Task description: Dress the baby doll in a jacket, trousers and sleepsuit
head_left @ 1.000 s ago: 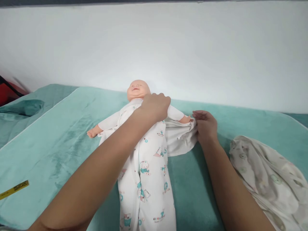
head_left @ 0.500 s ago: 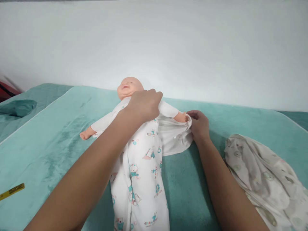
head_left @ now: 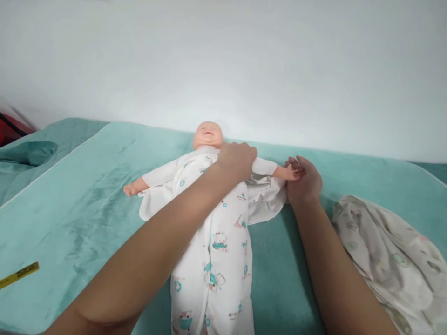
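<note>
L hand (head_left: 237, 160) is clenched, knuckles up, on the sleepsuit (head_left: 216, 242) cloth at the doll's chest, just below the chin. R hand (head_left: 304, 184) is cupped round the outstretched hand of the doll (head_left: 208, 135), fingers grasping it approx. at the wrist. 1 doll, on its back about mid-mat, head toward the far edge by the wall (head_left: 244, 60), both arms out sideways in white sleeves; its other hand lies on the mat (head_left: 87, 195) w/ nothing touching it. 1 sleepsuit, white w/ small teal and pink cartoon prints, laid over the doll's body and running down toward the near edge; a flap is spread flat under the arm the R hand holds, another bit shows under the opposite arm. 1 more cloth (head_left: 384, 260), crumpled, pale w/ faint grey-green prints, near the mat's right edge, just beside the R forearm, apart from the doll. 1 yellow strip (head_left: 19, 274) w/ dark marks at the near-left edge. Beyond the mat's left edge: 1 dark teal bundle (head_left: 28, 153) and 1 red thing (head_left: 10, 128), too cut off to tell what.
</note>
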`<state>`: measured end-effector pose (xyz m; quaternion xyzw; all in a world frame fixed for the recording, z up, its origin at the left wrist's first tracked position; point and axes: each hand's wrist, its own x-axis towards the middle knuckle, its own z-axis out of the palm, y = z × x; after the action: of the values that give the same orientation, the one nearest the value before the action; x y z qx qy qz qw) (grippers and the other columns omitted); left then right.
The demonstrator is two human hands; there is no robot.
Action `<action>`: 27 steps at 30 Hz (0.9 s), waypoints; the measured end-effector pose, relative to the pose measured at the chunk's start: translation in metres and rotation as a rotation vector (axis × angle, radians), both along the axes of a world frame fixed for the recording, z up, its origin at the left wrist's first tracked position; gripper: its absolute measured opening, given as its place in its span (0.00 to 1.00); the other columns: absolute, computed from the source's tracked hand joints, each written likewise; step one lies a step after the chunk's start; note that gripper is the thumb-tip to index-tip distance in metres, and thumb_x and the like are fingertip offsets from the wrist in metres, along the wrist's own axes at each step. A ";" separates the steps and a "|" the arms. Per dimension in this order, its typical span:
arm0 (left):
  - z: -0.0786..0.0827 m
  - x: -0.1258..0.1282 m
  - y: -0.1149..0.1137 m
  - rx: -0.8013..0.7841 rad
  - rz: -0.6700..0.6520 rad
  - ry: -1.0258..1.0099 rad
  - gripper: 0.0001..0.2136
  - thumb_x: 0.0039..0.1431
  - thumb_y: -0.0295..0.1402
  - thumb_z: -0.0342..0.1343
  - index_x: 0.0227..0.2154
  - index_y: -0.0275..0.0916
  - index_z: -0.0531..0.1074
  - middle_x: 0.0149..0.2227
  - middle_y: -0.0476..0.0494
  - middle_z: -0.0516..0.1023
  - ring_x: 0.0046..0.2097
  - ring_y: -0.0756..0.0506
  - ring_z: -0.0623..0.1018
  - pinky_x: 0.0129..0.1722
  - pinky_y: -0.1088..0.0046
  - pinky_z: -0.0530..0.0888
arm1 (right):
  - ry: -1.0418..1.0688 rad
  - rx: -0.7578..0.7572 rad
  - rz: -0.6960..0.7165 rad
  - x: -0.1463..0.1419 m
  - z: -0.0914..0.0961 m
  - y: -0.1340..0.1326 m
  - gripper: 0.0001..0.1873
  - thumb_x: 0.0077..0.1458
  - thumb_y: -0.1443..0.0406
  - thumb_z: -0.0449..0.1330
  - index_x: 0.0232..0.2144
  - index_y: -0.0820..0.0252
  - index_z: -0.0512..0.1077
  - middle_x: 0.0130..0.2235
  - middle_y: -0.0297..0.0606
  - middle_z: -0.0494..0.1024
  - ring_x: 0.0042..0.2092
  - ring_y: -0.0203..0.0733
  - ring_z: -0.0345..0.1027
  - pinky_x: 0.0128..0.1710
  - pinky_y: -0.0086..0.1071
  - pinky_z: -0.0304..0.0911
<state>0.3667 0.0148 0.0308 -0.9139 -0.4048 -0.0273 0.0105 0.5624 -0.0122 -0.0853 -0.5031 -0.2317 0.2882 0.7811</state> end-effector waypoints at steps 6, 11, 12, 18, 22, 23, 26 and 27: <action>-0.009 -0.006 -0.005 -0.002 -0.006 -0.108 0.10 0.60 0.25 0.51 0.41 0.37 0.74 0.43 0.41 0.79 0.45 0.41 0.78 0.39 0.66 0.71 | -0.568 -0.138 -0.161 -0.021 0.015 -0.013 0.05 0.52 0.64 0.57 0.32 0.56 0.72 0.37 0.37 0.78 0.44 0.45 0.72 0.50 0.43 0.66; -0.023 -0.070 -0.008 0.044 0.211 -0.483 0.13 0.67 0.36 0.46 0.49 0.41 0.71 0.51 0.41 0.76 0.53 0.40 0.74 0.51 0.60 0.71 | -0.931 -0.057 0.288 -0.068 0.031 -0.027 0.13 0.61 0.57 0.56 0.44 0.52 0.73 0.51 0.41 0.76 0.55 0.47 0.68 0.55 0.45 0.63; -0.030 -0.085 -0.009 0.021 0.268 -0.571 0.13 0.66 0.38 0.48 0.48 0.42 0.71 0.51 0.41 0.75 0.53 0.40 0.74 0.52 0.60 0.71 | -0.964 -0.037 0.393 -0.076 0.031 -0.028 0.14 0.61 0.55 0.57 0.46 0.51 0.72 0.54 0.41 0.74 0.58 0.48 0.66 0.59 0.46 0.60; -0.053 -0.143 -0.015 -0.347 0.279 -0.709 0.28 0.54 0.52 0.60 0.55 0.46 0.65 0.57 0.43 0.65 0.59 0.41 0.69 0.57 0.62 0.69 | -0.974 -0.151 0.600 -0.088 0.022 -0.025 0.21 0.54 0.50 0.64 0.47 0.49 0.69 0.64 0.41 0.62 0.65 0.53 0.54 0.61 0.52 0.55; -0.052 -0.141 -0.024 -0.345 0.246 -0.701 0.26 0.50 0.48 0.65 0.50 0.44 0.66 0.55 0.43 0.65 0.52 0.42 0.71 0.48 0.64 0.73 | -0.954 -0.183 0.615 -0.085 0.020 -0.022 0.18 0.50 0.50 0.66 0.38 0.52 0.70 0.64 0.41 0.60 0.60 0.53 0.59 0.52 0.48 0.63; -0.053 -0.138 -0.028 -0.283 0.242 -0.708 0.22 0.51 0.46 0.64 0.46 0.43 0.68 0.52 0.43 0.67 0.49 0.42 0.72 0.47 0.64 0.73 | -0.953 -0.166 0.601 -0.085 0.020 -0.021 0.16 0.49 0.52 0.67 0.35 0.53 0.70 0.62 0.41 0.61 0.58 0.52 0.60 0.51 0.46 0.63; -0.063 -0.129 -0.039 -0.062 0.228 -0.645 0.09 0.58 0.42 0.59 0.33 0.42 0.69 0.39 0.45 0.73 0.44 0.42 0.71 0.46 0.62 0.70 | -0.888 -0.047 0.507 -0.088 0.022 -0.024 0.13 0.48 0.58 0.67 0.24 0.56 0.68 0.51 0.40 0.67 0.51 0.48 0.63 0.47 0.41 0.63; -0.066 -0.129 -0.042 -0.014 0.249 -0.615 0.09 0.60 0.42 0.56 0.31 0.42 0.69 0.35 0.45 0.74 0.42 0.42 0.71 0.45 0.62 0.69 | -0.839 -0.006 0.498 -0.088 0.023 -0.026 0.13 0.48 0.60 0.66 0.21 0.57 0.65 0.46 0.38 0.69 0.47 0.45 0.64 0.45 0.39 0.62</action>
<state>0.2379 -0.0270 -0.0350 -0.8064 -0.4979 -0.2976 -0.1153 0.4741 -0.0386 -0.0620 -0.5074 -0.6390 0.2392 0.5263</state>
